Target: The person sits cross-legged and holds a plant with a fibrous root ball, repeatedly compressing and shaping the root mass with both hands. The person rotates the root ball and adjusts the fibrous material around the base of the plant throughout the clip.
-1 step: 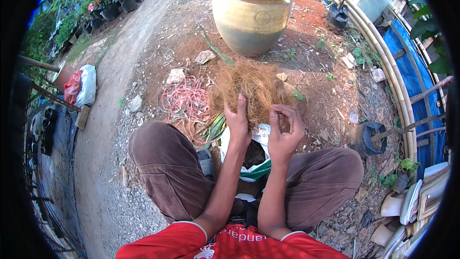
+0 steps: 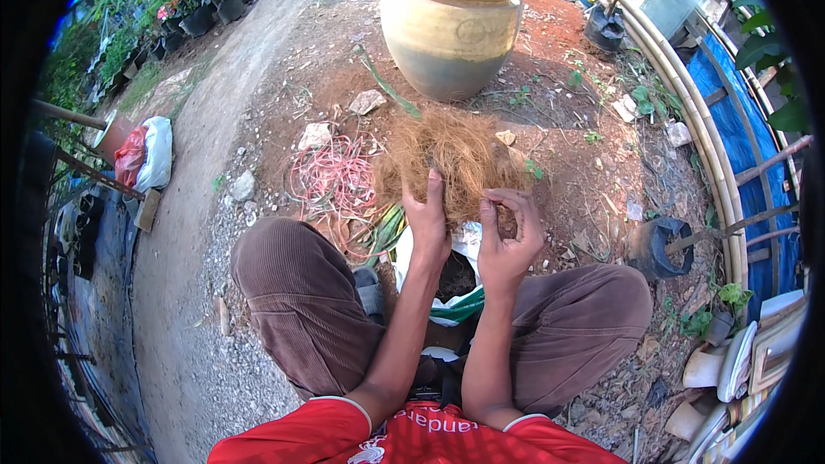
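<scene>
My left hand point(image 2: 425, 215) is closed on a loose brown clump of coconut fibre point(image 2: 443, 142), thumb pointing up along its front. My right hand point(image 2: 507, 232) pinches the clump's lower right side with thumb and bent fingers. Directly below, between my crossed legs, an open white and green sack point(image 2: 470, 241) holds dark soil point(image 2: 453, 279). Pink plastic string point(image 2: 326, 176) lies tangled to the left, with long green and yellow leaves point(image 2: 382, 236) beside it.
A large cream clay jar point(image 2: 451, 34) stands beyond the fibre. Potted plants point(image 2: 198, 17) line the upper left, near bags point(image 2: 155, 150). Bamboo poles point(image 2: 705, 120), a black planting bag point(image 2: 649, 249) and stacked pale boards point(image 2: 756, 352) are on the right. Stones point(image 2: 243, 185) dot the ground.
My right hand has shifted very slightly left on the fibre; everything else looks the same.
</scene>
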A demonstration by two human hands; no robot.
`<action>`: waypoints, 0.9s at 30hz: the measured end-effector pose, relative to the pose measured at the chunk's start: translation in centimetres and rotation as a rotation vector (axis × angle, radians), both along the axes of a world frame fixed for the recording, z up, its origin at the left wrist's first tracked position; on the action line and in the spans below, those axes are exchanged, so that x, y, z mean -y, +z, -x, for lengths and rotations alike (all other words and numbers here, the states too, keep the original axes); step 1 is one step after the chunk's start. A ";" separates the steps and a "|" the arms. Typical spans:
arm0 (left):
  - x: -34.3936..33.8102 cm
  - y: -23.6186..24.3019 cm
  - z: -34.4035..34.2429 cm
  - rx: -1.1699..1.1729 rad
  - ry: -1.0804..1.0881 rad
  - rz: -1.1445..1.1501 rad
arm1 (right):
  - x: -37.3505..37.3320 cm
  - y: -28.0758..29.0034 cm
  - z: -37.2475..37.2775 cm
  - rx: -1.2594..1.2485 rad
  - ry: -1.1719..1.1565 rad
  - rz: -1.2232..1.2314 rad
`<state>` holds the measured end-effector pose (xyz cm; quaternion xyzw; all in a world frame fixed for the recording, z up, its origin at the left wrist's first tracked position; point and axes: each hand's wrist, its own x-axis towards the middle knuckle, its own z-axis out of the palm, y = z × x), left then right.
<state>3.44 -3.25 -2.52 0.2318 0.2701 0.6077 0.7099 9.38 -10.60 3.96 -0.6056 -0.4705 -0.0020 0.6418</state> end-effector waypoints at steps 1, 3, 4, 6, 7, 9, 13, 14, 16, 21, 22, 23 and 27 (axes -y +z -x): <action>0.0 -0.1 -0.1 -0.016 -0.005 0.005 | 0.0 0.1 0.2 -0.002 0.025 0.025; -0.1 -0.4 -0.1 -0.030 -0.013 0.007 | 0.0 0.3 0.6 -0.007 0.076 0.075; -0.1 -0.7 -0.1 -0.040 -0.017 -0.001 | -0.2 0.4 0.8 -0.050 0.106 0.103; -0.1 -1.1 -0.1 -0.058 -0.030 0.005 | -0.4 0.3 0.7 0.013 0.066 0.118; -0.2 -1.3 -0.2 -0.057 -0.022 0.012 | -0.5 0.3 0.7 0.046 0.047 0.124; -0.3 -1.5 -0.3 -0.054 -0.016 0.030 | -0.5 0.1 0.5 0.074 0.057 0.136; -0.2 -1.5 -0.2 -0.175 0.003 0.036 | -0.7 -0.4 0.5 0.226 0.053 0.162; 0.1 -1.4 -0.2 -0.137 -0.017 0.055 | -0.7 -0.6 0.6 0.266 -0.018 0.188; 0.5 -1.2 0.0 -0.027 -0.052 0.037 | -0.8 -0.8 1.0 0.345 -0.159 0.238; 0.3 -0.4 0.3 -0.062 -0.110 -0.006 | -0.5 -1.2 0.4 0.303 -0.078 0.210; 0.2 -0.2 0.3 0.012 -0.119 -0.022 | -0.4 -1.2 0.2 0.307 -0.069 0.206; 0.4 0.0 0.1 0.072 -0.119 -0.001 | -0.4 -1.3 0.1 0.222 -0.090 0.141; 0.7 0.7 0.0 0.138 -0.103 -0.013 | -0.4 -1.7 -0.5 -0.096 -0.170 0.032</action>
